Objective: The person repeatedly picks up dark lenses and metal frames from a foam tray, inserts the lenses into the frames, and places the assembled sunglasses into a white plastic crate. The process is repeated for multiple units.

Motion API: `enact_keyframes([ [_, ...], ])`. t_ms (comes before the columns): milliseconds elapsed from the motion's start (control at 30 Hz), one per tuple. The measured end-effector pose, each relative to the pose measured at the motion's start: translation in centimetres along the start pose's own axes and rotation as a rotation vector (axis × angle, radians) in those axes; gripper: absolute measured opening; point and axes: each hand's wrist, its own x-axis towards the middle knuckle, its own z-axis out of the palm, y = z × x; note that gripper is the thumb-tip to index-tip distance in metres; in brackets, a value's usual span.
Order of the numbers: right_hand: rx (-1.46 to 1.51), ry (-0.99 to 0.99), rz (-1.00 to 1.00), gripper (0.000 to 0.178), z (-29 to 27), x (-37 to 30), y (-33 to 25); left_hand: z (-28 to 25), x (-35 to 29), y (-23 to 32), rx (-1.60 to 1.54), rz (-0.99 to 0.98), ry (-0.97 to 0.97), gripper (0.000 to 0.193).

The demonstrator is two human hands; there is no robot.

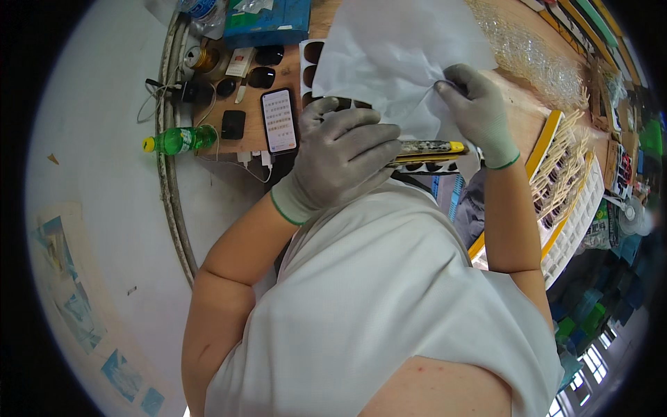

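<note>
My right hand (479, 111), in a grey-palmed glove, pinches a thin white translucent sheet (399, 52) between thumb and fingers. The sheet spreads over a white tray (303, 54) with dark rounded shapes, covering most of it. My left hand (344, 153), gloved alike, has its fingers bent together around one end of a long, narrow yellow-and-black thing (431, 148). Its yellow tip points right, under the sheet's near edge; the rest is behind my fingers, and its kind is not clear.
On the left of the table are a lit phone (279, 121), a green bottle (179, 140) at the edge, dark lenses (262, 77) and a blue box (267, 26). Clear plastic pieces (531, 52) lie at the far right, near a yellow-edged rack of pale sticks (559, 170).
</note>
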Motion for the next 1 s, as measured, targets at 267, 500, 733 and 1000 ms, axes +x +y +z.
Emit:
enact_keyframes([
  [267, -0.008, 0.545, 0.083, 0.020, -8.3, -4.3, 3.1, -1.8, -4.4, -3.1, -0.062, -0.349, -0.127, 0.041],
  [500, 0.255, 0.486, 0.196, 0.030, -5.9, -12.6, 3.5, 2.8, -9.3, -3.8, 0.005, -0.382, -0.359, 0.042],
  [733, 0.353, -0.306, 0.172, 0.048, -2.8, -17.4, 0.7, 4.2, -10.2, -3.7, 0.036, -0.476, -0.437, 0.049],
  [1000, 0.248, -0.170, 0.294, 0.035, -1.3, -17.3, -0.3, 1.6, -9.0, -1.5, 0.022, -0.526, -0.353, 0.042],
])
